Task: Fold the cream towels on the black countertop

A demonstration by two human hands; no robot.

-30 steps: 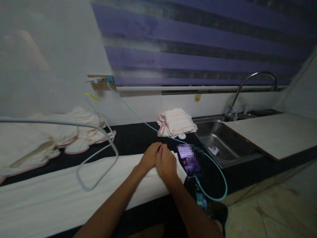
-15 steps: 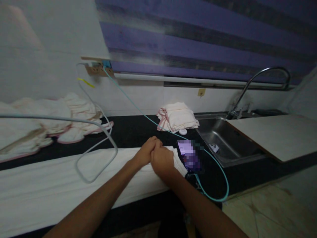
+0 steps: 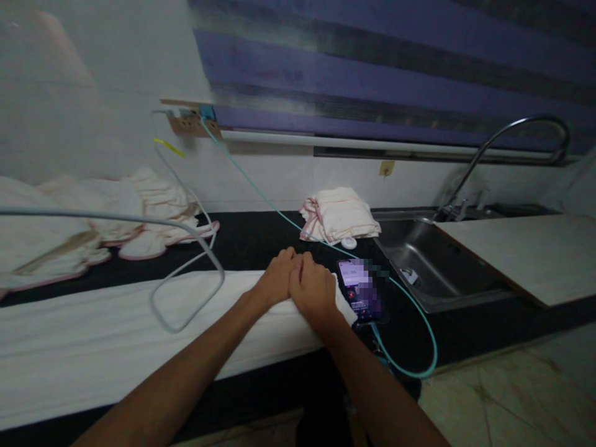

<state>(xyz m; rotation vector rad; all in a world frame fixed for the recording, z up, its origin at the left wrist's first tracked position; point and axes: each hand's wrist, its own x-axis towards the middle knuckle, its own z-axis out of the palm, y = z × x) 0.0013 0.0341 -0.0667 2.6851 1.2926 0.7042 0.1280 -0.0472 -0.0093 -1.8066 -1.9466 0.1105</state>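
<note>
A long white cloth lies flat along the dark counter. Near its right end, my left hand and my right hand rest on it side by side, touching each other. Their fingers are bent and closed; whether cloth is pinched beneath them is hidden. Just right of my right hand lies a phone with a lit, partly blurred screen. A teal cable loops around the phone's right side.
Crumpled pink-edged cloths lie at the back left, a folded stack at the back middle beside a small white disc. A grey cable crosses the left. A sink and a pale board are at right.
The whole view has shifted slightly, with objects appearing a little further right and higher. My hands are still together on the cloth, with their fingers slightly rearranged.
</note>
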